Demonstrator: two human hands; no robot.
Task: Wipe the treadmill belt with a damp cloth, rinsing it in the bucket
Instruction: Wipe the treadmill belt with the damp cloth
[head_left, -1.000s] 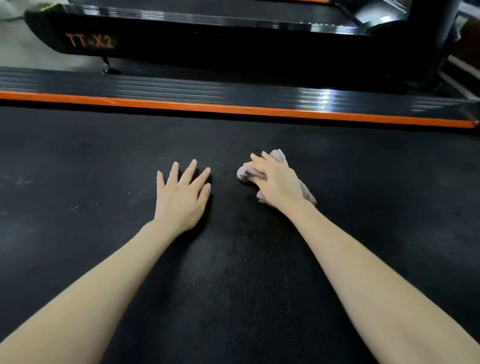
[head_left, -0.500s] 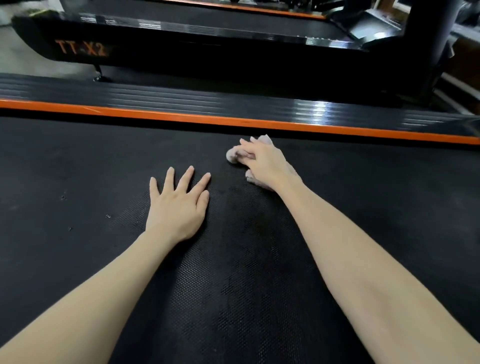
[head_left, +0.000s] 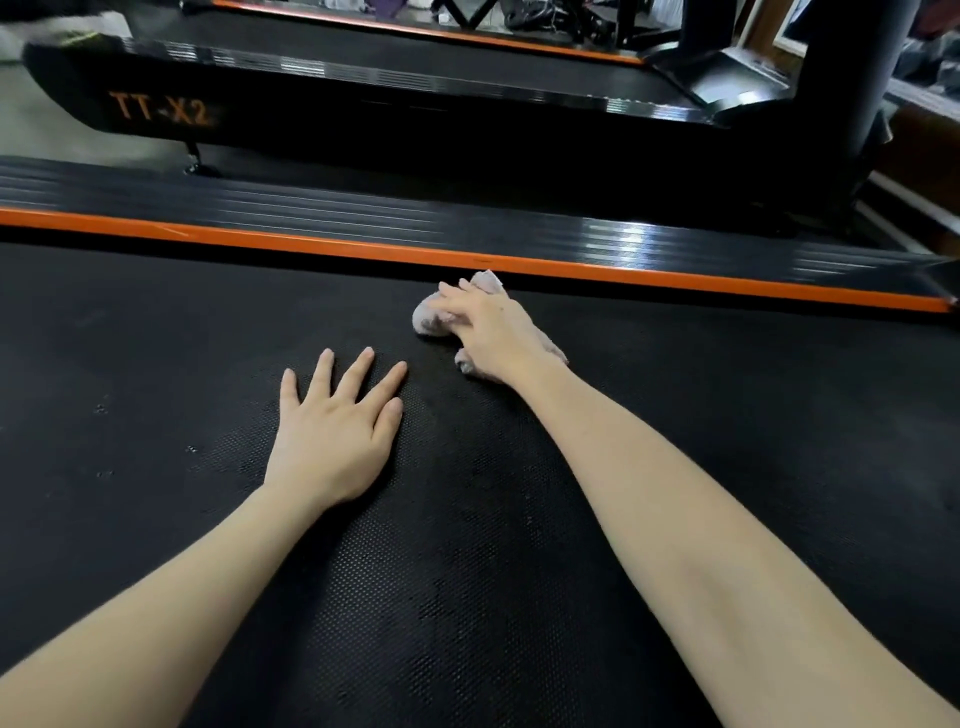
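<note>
At the far left, the black textured treadmill belt (head_left: 156, 519) carries a few small pale specks (head_left: 104, 410). The left forearm comes in from the lower left corner, and the left hand (head_left: 332, 436) lies palm down on the belt, its fingers (head_left: 358, 374) straight and spread, holding nothing. Just right of those fingertips and a little farther up the belt lies the cloth (head_left: 428, 322), a pale bunched wad that touches the belt close to its far edge. The right hand (head_left: 498, 338) sits on top of it, slightly blurred, with its fingers (head_left: 457, 300) bent over the wad and gripping it against the belt; bits of cloth show ahead of the hand and beside the wrist. An orange strip (head_left: 311, 248) runs along the belt's far edge, with a ribbed black side rail (head_left: 363, 215) behind it. Beyond stands a second treadmill (head_left: 415, 119) marked "TT-X2" in orange at its left end, and its dark upright post (head_left: 852, 78) rises at the far right.
</note>
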